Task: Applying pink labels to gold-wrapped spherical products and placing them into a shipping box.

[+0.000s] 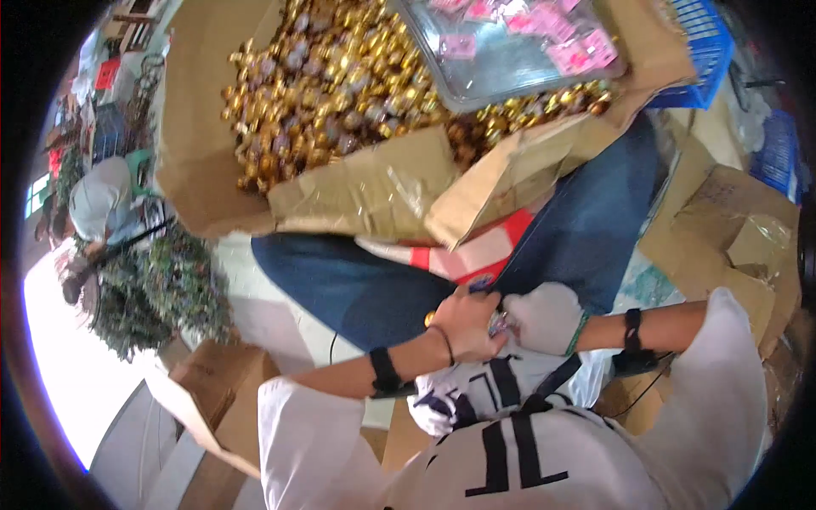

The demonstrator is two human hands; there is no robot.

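Note:
Both hands meet low over my lap, in front of my white shirt. My left hand [466, 325] is bare and closed, its fingers curled toward the other hand. A white glove covers my right hand [548, 316], which is also closed. Between them shows a small shiny pinkish-silver thing [501, 322], partly hidden by the fingers, and both hands grip it. A bit of a gold ball [430, 319] peeks out at the outer side of my left hand. Beyond my knees, an open cardboard box [365, 200] holds a heap of small gold baubles [340, 93].
A clear plastic tray [476, 89] with pink printed cards [582, 53] rests on the baubles. Blue baskets [701, 59] stand at the far right. Cardboard [714, 229] lies at right, another box [217, 382] at left. Green artificial branches [170, 285] and a seated person [98, 200] are further left.

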